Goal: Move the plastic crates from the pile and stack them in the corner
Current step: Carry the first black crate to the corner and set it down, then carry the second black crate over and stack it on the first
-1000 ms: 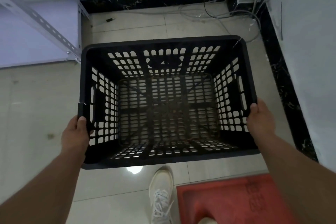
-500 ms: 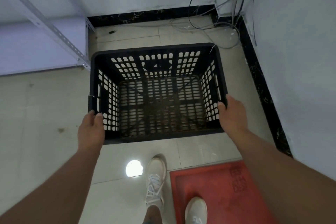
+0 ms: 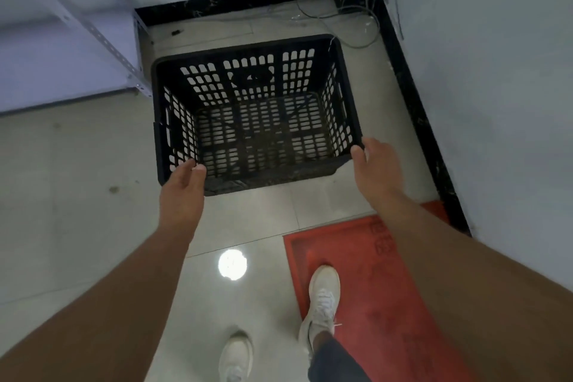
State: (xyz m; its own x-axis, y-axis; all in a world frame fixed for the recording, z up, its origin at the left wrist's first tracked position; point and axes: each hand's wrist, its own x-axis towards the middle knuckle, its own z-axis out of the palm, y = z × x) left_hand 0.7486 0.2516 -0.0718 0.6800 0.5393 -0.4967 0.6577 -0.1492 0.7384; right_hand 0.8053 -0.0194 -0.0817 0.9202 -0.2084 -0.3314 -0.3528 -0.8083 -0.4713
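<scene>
1. The black plastic crate [image 3: 254,112] sits on the tile floor [image 3: 77,180] in the corner, open side up. Its far side is near the black skirting [image 3: 235,0] of the back wall, and its right side is just beside the skirting along the right wall. That makes sense for the task: tucked that deep, it makes a base the rest of the stack can go on.

2. Left hand [image 3: 183,186] is at the near-left corner of the crate with the fingers loose and spread. Fingertips look to be touching the rim, but there's no real grip. Right hand [image 3: 373,164] is at the near-right corner, thumb against the edge, also relaxed and not clamped on anything. Honestly, I can't tell if the fingertips are still in contact or just off it; the view's a bit soft there.

3. My read: the crate is down and the hands are letting go. Both sit on the near corners, which is where you'd hold to lower it square to the walls.

4. The crate is empty. You can see the floor through the slotted bottom and sides.

5. Some loose cables [image 3: 350,18] trail on the floor behind the crate's far-right corner. They look clear of it, not pinched.

6. There's a red mat [image 3: 387,304] under the person's right shoe [image 3: 321,301].
</scene>
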